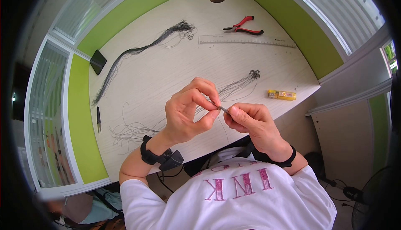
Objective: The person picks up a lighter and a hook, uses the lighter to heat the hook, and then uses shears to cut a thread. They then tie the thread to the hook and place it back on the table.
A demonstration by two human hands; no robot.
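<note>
Short thin piece [224, 110] pinched over the near edge of the worktop [167, 67].
The left hand [188, 111] grips its upper-left end; its long axis slants down-right into the closed fingertips of the right hand [250, 121]. A yellow lighter [282, 95] lies further right.

The surface [167, 71] is matt wood grain. Near the clear plastic ruler [246, 41] lie glossy-gripped pliers [244, 26] and dark, wiry strands [252, 75].

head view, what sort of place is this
Likely a small craft workstation: a corner desk with green partition walls, pliers, a ruler and bundles of thin dark strands. The left hand and right hand pinch one strand between them.
</note>
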